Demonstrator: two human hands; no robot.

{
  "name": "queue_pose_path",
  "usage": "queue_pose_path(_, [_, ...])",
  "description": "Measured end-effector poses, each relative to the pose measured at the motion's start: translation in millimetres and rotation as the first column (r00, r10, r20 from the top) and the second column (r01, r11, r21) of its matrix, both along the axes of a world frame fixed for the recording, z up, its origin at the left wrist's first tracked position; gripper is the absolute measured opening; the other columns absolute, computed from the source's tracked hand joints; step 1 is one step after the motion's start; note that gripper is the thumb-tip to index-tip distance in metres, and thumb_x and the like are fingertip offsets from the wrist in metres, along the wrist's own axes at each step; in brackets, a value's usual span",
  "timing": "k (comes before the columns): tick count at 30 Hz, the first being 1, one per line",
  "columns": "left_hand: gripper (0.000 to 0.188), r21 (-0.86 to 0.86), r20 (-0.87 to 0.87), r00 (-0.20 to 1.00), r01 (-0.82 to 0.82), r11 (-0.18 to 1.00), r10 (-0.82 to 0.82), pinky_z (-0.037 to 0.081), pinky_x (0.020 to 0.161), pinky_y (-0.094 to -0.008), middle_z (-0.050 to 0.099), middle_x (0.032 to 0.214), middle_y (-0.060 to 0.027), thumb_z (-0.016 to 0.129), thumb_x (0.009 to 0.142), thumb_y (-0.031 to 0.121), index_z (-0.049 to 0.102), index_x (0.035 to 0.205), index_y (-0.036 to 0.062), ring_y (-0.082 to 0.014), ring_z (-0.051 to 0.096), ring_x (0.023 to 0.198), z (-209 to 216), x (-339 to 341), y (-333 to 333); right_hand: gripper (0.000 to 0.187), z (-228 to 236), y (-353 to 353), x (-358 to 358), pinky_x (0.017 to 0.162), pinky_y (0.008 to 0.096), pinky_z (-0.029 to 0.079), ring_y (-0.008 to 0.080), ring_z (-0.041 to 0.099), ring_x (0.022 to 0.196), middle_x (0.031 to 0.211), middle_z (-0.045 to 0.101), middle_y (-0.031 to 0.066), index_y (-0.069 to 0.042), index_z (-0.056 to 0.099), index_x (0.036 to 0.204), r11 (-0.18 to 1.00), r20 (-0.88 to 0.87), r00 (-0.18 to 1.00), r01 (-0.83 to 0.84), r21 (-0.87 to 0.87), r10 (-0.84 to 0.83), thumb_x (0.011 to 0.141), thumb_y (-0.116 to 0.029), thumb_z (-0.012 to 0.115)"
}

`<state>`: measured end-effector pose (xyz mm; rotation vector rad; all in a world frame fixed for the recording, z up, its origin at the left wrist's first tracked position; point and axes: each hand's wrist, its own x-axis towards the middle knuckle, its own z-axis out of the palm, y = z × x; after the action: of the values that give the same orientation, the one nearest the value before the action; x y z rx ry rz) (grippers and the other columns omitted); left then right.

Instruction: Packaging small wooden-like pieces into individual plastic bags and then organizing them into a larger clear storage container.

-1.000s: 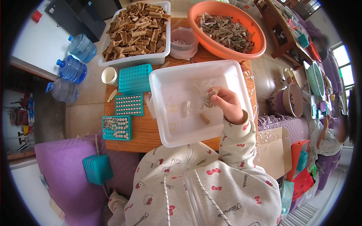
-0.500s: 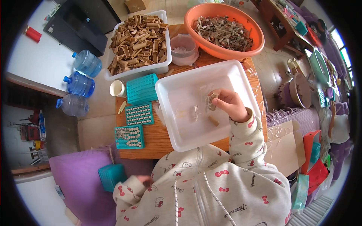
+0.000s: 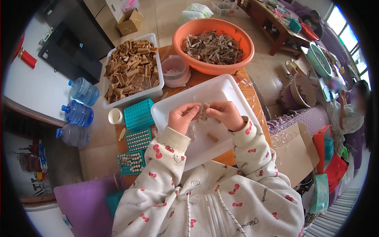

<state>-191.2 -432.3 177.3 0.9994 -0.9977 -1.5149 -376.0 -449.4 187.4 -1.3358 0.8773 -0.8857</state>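
Observation:
Over the white plastic tray [image 3: 224,90], both my hands meet with their fingertips pinched. Between them is a small brown piece with clear film [image 3: 203,112], partly covered by my fingers. My left hand [image 3: 184,117] grips its left side and the film. From the other side, my right hand [image 3: 227,115] has thumb and fingers closed on the brown part. Below the hands, a short brown tube-like piece [image 3: 212,137] lies on the tray floor. Near it, left of centre, is a thin clear plastic strip [image 3: 194,133].
Behind stand a bin of brown half-tube pieces [image 3: 132,65], an orange basin [image 3: 213,27] of clear-and-brown scraps and a translucent tub [image 3: 175,71]. Along the left are a cream cup [image 3: 115,116], teal racks [image 3: 139,114] and water bottles [image 3: 79,114]. Another person [image 3: 351,110] sits far right.
My left hand has come up from beside my lap to meet my right hand over the tray and now grips the piece too. The view has shifted a little.

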Motion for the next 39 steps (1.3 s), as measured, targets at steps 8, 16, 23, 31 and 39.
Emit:
queue_pose_path(8, [0.024,-0.192,0.064,0.991,-0.106,0.976,0.121,0.052,0.073,-0.0247,0.065,0.097,-0.0058,0.055,0.092,0.016,0.063,0.107,-0.001,-0.0105,0.061,0.082,-0.3,-4.4,-41.3,0.024,12.0,-57.0,2.1,0.064,0.0236,0.051,0.0086,0.059,0.069,0.08,0.066,0.0053,0.006,0.066,0.098,0.988,-0.152,0.984,0.077,-0.131,-0.097,0.088,-0.016,0.061])
queue_pose_path(16, [0.026,-0.444,0.26,0.891,-0.231,0.866,0.371,0.05,0.068,-0.0287,0.063,0.089,-0.0121,0.054,0.088,0.004,0.049,0.113,0.0041,-0.0196,0.063,0.077,-17.0,2.4,-40.2,0.019,1.8,-58.7,18.0,0.059,0.0225,0.051,0.0085,0.059,0.063,0.076,0.066,0.0057,0.005,0.067,0.096,0.98,-0.191,0.97,0.123,-0.154,-0.152,0.084,-0.01,0.064])
queue_pose_path(23, [0.029,-0.644,0.575,0.727,0.12,0.755,0.375,0.047,0.072,-0.0375,0.057,0.095,-0.0149,0.051,0.083,-0.003,0.052,0.11,0.007,-0.0336,0.057,0.085,-18.4,3.7,-45.5,0.015,-7.9,-59.9,9.4,0.055,0.0227,0.049,0.0089,0.059,0.059,0.07,0.065,0.0064,0.004,0.068,0.089,0.975,-0.244,0.957,0.113,-0.189,-0.158,0.081,-0.008,0.066])
queue_pose_path(31, [0.021,-0.497,0.685,0.69,0.208,0.842,0.234,0.049,0.065,-0.0277,0.057,0.094,-0.0106,0.051,0.084,-0.004,0.057,0.103,0.003,-0.0206,0.06,0.081,-31.6,5.2,-45.1,0.013,-7.4,-54.8,9.2,0.054,0.0224,0.05,0.0093,0.06,0.057,0.067,0.065,0.0067,0.003,0.068,0.084,0.984,-0.286,0.949,0.091,-0.153,-0.132,0.08,-0.009,0.066])
queue_pose_path(39, [0.029,-0.236,0.156,0.971,-0.143,0.961,0.182,0.051,0.071,-0.0237,0.063,0.086,-0.0056,0.058,0.084,-0.001,0.055,0.113,-0.0015,-0.0103,0.061,0.075,-27.3,10.3,-45.7,0.015,0.6,-59.1,5.2,0.061,0.0209,0.051,0.0083,0.06,0.066,0.079,0.062,0.0029,0.001,0.063,0.097,0.999,-0.143,0.989,0.031,-0.029,-0.034,0.083,-0.004,0.061])
